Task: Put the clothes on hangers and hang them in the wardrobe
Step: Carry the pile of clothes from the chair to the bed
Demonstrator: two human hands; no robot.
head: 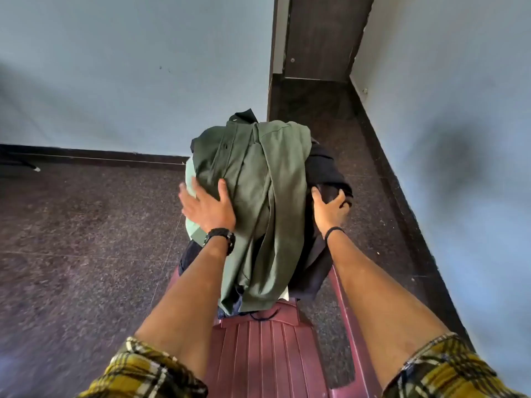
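Note:
A heap of clothes lies draped over the back of a maroon plastic chair (258, 349). On top is an olive green garment (258, 179); a light mint green piece (190, 179) sticks out at the left and a black garment (324, 168) hangs on the right. My left hand (207, 205) rests flat on the left side of the green garment, fingers spread. My right hand (330, 206) grips a fold of the black garment. No hanger shows.
The chair stands on a dark speckled stone floor (86, 254) near a corner of pale blue walls. A dark wooden door or panel (321, 35) stands behind the chair. A dark skirting runs along both walls.

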